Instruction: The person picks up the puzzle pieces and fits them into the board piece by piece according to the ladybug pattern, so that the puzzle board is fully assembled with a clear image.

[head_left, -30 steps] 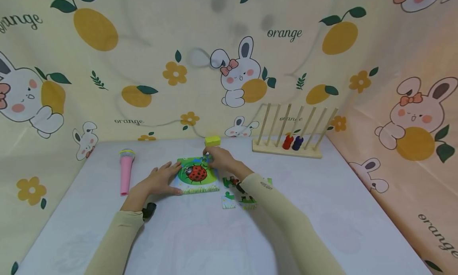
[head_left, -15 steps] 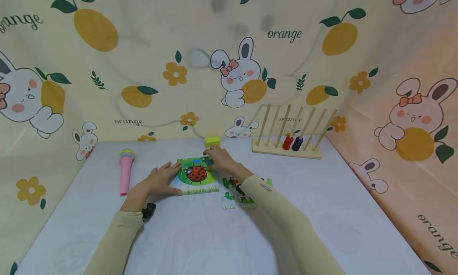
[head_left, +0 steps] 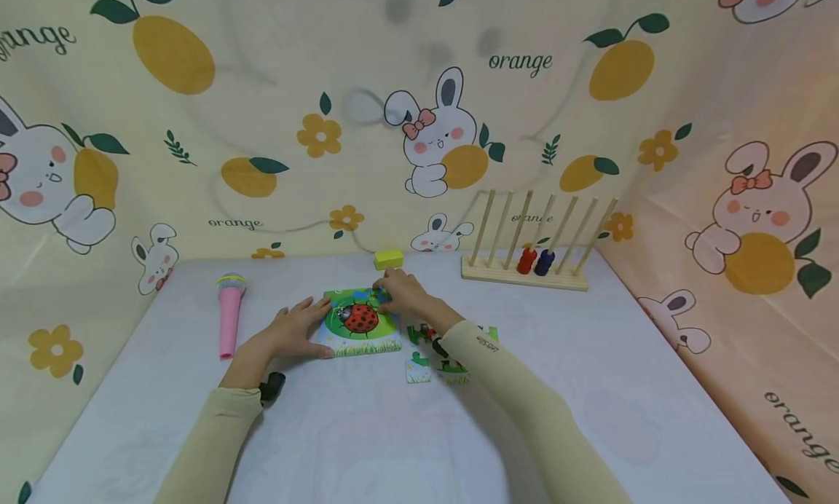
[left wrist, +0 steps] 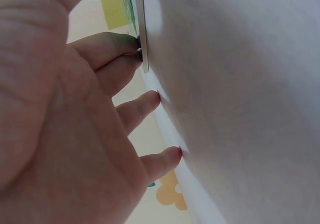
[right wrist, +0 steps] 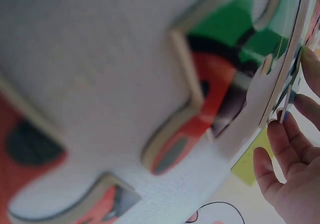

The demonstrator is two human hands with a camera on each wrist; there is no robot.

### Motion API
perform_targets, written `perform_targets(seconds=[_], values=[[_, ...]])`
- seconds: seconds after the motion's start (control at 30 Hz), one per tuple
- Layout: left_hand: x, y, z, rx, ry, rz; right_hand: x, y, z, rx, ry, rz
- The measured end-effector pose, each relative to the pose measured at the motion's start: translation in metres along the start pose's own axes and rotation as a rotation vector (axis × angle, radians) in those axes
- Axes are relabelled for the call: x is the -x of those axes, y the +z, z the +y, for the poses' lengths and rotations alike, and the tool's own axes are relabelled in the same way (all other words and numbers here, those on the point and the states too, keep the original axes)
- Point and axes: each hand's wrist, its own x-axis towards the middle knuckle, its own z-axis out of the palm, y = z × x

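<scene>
A ladybug puzzle board (head_left: 359,319) lies flat on the white table. My left hand (head_left: 298,331) rests at its left side with fingers spread; in the left wrist view, fingertips (left wrist: 131,48) touch the board's edge. My right hand (head_left: 408,298) is over the board's top right corner. There it pinches a puzzle piece (right wrist: 286,103), seen edge-on between thumb and fingers in the right wrist view. How far the piece sits in the board is hidden by the fingers. Several loose puzzle pieces (head_left: 418,370) lie right of the board, partly under the right forearm.
Behind the board sits a yellow block (head_left: 388,259). A pink toy microphone (head_left: 229,318) lies to the left. At the back right stands a wooden peg rack (head_left: 524,273) bearing a red piece (head_left: 526,261) and a purple piece (head_left: 544,262). A patterned cloth hangs behind.
The right hand stays at the board's top right corner, its fingers and the pinched puzzle piece shifting only slightly. The left hand has not moved.
</scene>
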Motion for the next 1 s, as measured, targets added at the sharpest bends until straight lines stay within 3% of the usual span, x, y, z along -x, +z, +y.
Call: perform_targets(seconds=[1.0], values=[[-0.0011, 0.0008, -0.0018, -0.004, -0.006, 0.003, 0.0038, -0.0007, 0.0028, 0.044, -0.06, -0.03]])
